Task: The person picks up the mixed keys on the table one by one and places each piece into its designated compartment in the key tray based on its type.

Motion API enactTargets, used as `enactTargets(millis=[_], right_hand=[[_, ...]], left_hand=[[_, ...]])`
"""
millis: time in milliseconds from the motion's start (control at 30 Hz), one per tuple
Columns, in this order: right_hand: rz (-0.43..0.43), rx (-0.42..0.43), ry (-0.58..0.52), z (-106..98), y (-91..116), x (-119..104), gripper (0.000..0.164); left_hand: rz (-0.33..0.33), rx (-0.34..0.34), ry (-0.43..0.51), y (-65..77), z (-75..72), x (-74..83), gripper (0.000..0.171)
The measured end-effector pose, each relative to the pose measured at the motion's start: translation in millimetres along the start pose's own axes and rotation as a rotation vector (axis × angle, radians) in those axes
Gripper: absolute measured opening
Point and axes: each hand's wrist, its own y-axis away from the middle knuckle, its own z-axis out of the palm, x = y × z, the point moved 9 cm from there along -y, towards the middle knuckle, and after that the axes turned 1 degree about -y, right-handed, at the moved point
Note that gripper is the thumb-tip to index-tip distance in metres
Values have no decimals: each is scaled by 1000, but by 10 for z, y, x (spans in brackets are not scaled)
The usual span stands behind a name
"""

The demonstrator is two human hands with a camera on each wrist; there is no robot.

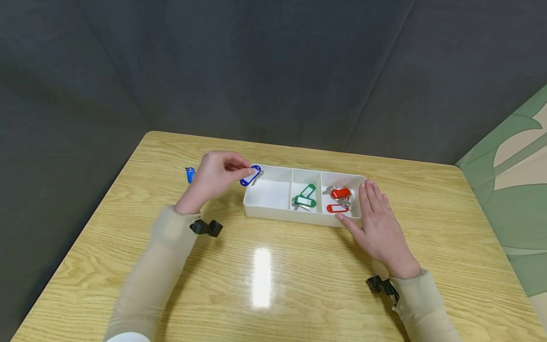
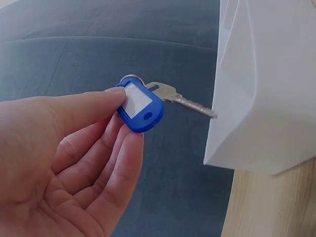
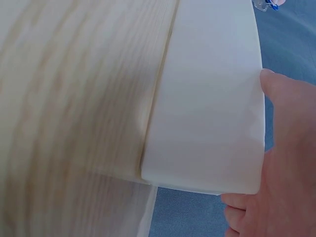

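Over the tray's [image 1: 273,214] left end, toward the desk's [image 1: 265,285] far edge, the left hand [image 1: 213,178] pinches a blue key tag [image 1: 250,175] between thumb and fingertips, key [image 2: 180,98] pointing right into the empty left compartment. The right hand [image 1: 378,223], fingers straight, rests against the tray's right end.

Glossy wooden table [image 1: 299,285], matt white plastic tray [image 1: 273,211], metal key [image 2: 182,101].

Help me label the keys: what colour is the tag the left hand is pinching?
Blue, with a white label insert; the key tag shows best in the left wrist view.
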Motion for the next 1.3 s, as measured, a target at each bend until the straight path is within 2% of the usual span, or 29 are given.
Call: enactTargets(millis=[300, 400, 567, 700, 900, 1300], right_hand=[[-7, 11, -7, 1, -6, -2, 94], [-2, 6, -6, 10, -4, 0, 94], [4, 1, -6, 13, -3, 0, 95], [6, -2, -2, 7, -7, 0, 94], [9, -4, 1, 5, -12, 5, 95], [7, -5, 0, 6, -10, 5, 95]], left_hand=[[38, -43, 4, -81, 178, 3, 10], [20, -85, -11, -104, 259, -47, 11], [-21, -141, -68, -112, 349, -137, 32], [-11, -105, -44, -108, 324, -160, 44], [21, -48, 2, -85, 259, -161, 41], [4, -19, 13, -32, 182, -275, 40]])
